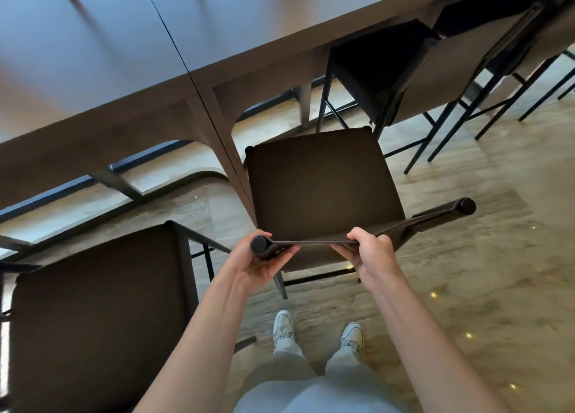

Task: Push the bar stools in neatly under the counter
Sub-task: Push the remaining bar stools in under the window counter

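A dark brown bar stool stands in front of me, its seat just outside the counter's edge and a little askew. My left hand grips the left end of its low backrest, by the round black post cap. My right hand grips the backrest's top edge near the middle. A second dark stool stands pulled out at the lower left. Two more stools sit tucked under the counter at the upper right.
The long grey counter runs diagonally across the top, with a seam between two slabs and curved supports below. The floor is glossy beige stone. My feet in white shoes stand just behind the held stool.
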The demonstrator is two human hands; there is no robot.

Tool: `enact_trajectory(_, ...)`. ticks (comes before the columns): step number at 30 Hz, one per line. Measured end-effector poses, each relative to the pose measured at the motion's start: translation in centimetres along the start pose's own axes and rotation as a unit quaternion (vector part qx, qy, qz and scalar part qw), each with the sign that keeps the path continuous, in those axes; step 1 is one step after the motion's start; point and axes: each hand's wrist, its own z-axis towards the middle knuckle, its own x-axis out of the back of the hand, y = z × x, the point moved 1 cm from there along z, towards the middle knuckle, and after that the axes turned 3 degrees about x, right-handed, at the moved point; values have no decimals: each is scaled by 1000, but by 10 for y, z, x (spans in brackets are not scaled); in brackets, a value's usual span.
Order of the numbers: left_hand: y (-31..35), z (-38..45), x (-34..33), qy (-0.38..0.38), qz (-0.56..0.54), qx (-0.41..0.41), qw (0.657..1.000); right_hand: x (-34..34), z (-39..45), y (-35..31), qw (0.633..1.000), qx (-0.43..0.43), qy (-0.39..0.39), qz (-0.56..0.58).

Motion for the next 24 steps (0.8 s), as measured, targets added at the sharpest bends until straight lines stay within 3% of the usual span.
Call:
enact_trajectory(15,29,13,32,-4,47,-8,999,-29,-4,28,999,-11,36,10)
enact_trajectory(20,12,10,33,-16,-2,-14,1000,-21,0,32,999,-24,34,-1)
enact_trajectory(24,-12,6,14,3,-106,-80,991,-10,5,32,997,-32,49,45)
